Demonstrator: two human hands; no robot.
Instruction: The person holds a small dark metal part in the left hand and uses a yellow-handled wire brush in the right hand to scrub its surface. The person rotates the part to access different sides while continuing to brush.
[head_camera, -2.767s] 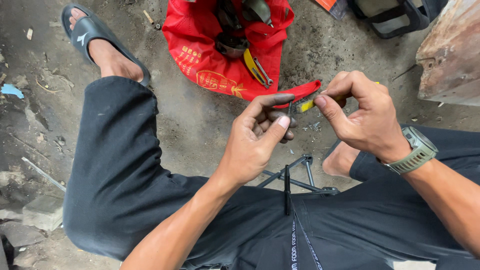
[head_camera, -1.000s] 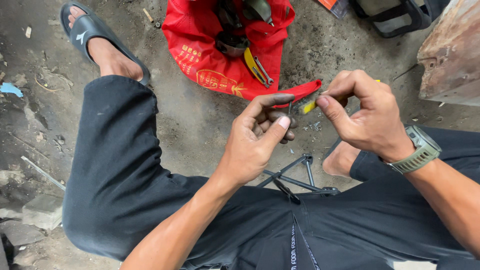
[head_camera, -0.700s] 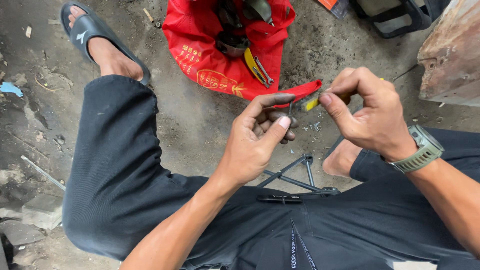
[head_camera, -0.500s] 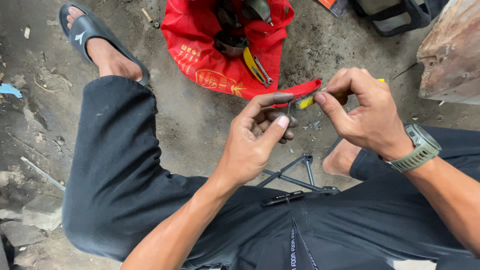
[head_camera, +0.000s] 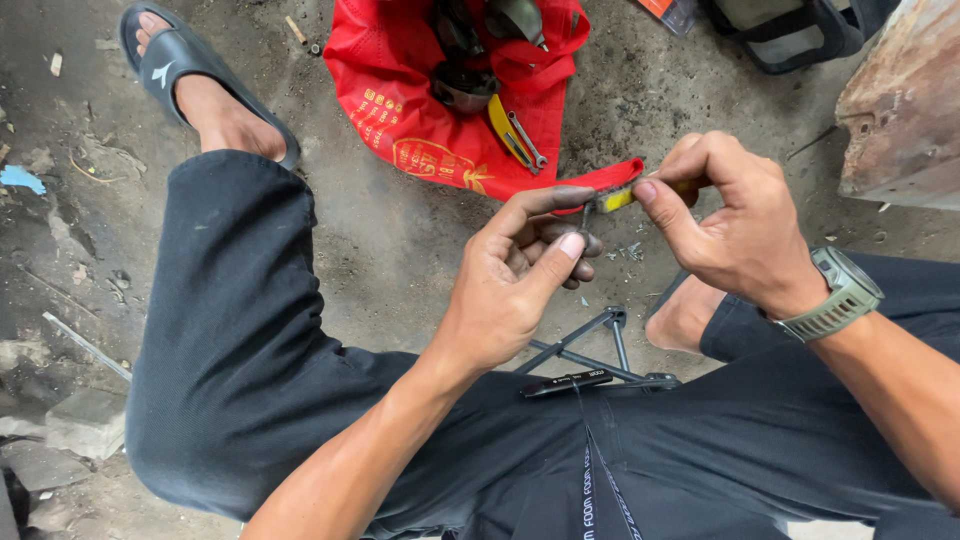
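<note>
Floor (head_camera: 400, 260): bare concrete, dirty, carrying scattered debris. The person is sitting low over it, black trousers (head_camera: 230, 330) filling the lower frame, one foot in a black sandal (head_camera: 180, 60) at upper left.

Red bag (head_camera: 420, 110): lying open on the floor at top centre, holding dark metal parts and a yellow-handled wrench (head_camera: 510, 135) just beside a small spanner. One red strap end is running right, passing behind the hands.

Rusty block (head_camera: 900, 110): sitting at the right edge, well apart from the bag. A dark bag (head_camera: 790, 35) is lying at top right.

Folding metal frame (head_camera: 590, 350): lying on the floor between the legs, below the hands. A black pen-like stick (head_camera: 565, 382) is resting across the trouser edge, near the frame.

Left hand (head_camera: 515, 285): raised in front of the bag strap, fingers curled, forefinger and thumb extended and pinching a small dark part (head_camera: 588, 212); the part is too small to identify.

Right hand (head_camera: 735, 230): wearing a green watch (head_camera: 840, 295), closed tightly round a small yellow tool (head_camera: 618, 198), whose tip is meeting the part held by the left hand. The fingers are covering most of the tool.
</note>
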